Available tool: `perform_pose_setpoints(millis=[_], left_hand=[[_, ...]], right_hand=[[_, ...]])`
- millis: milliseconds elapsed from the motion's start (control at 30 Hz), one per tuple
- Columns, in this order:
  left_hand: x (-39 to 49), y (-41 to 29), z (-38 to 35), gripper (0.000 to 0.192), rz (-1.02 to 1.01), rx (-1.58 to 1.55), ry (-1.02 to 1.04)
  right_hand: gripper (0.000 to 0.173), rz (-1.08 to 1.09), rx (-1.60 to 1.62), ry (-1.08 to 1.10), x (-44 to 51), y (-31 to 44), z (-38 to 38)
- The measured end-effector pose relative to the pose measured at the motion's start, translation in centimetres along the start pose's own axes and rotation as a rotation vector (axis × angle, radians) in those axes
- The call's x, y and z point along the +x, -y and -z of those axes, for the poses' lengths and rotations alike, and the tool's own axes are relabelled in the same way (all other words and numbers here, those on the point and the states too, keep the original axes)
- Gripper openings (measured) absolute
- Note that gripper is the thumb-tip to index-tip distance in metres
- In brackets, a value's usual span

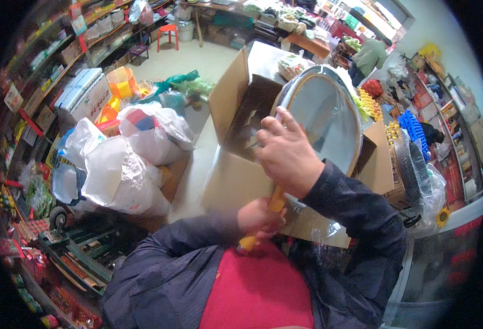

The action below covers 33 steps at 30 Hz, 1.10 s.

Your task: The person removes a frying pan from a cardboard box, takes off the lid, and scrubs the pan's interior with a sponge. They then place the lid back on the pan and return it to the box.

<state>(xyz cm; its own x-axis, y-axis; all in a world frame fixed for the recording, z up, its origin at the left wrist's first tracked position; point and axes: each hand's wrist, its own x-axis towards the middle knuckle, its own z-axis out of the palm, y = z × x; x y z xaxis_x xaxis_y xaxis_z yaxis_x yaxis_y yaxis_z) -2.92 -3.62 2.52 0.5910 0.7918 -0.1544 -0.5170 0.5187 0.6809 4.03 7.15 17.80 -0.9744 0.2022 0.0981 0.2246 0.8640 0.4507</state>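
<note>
My left hand [262,218], blurred, is closed around a yellow-orange handle [277,199] in front of the red shirt; which tool it belongs to cannot be told. Above it, my right hand [288,152] has its back to the camera and its fingers bent at the near rim of a large round glass-like lid [332,119]. A thin dark piece shows beside the right fingertips; whether they grip it is hidden. The lid stands tilted over an open cardboard box [231,98], whose flaps are spread. A bag of vegetables [292,66] lies behind it.
White plastic bags [120,177] fill the left side near a white foam box [81,94]. A wheeled metal cart [77,255] is at lower left. Blue egg trays [414,131] and bubble wrap stand right. A red stool [167,37] and a person [368,57] are farther back.
</note>
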Motion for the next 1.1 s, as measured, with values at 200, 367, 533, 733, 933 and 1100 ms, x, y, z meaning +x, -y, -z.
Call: perform_pose_setpoints(millis=[200, 367, 533, 733, 933, 1100], left_hand=[[-0.3, 0.3, -0.2, 0.018, -0.009, 0.06, -0.051], [-0.2, 0.6, -0.4, 0.017, 0.025, 0.035, -0.052], [-0.3, 0.7, -0.5, 0.016, 0.074, 0.063, -0.038], [-1.2, 1.0, -0.8, 0.017, 0.035, -0.057, 0.037], [-1.5, 0.8, 0.1, 0.019, 0.007, -0.109, 0.011], [-3.0, 0.5, 1.7, 0.02, 0.07, -0.128, 0.003]], right_hand=[[0.012, -0.009, -0.09, 0.164, 2.3, 1.6, -0.1], [0.01, -0.087, 0.011, 0.223, 5.2, 1.0, -1.2], [0.01, -0.223, 0.057, 0.047, 7.1, -1.4, -2.5], [0.015, -0.404, -0.029, -0.225, 8.8, -12.2, -3.1], [0.014, -0.714, 0.12, -0.494, 3.6, -25.1, -2.2], [0.015, -1.011, 0.015, -0.856, -4.7, -32.4, -3.0]])
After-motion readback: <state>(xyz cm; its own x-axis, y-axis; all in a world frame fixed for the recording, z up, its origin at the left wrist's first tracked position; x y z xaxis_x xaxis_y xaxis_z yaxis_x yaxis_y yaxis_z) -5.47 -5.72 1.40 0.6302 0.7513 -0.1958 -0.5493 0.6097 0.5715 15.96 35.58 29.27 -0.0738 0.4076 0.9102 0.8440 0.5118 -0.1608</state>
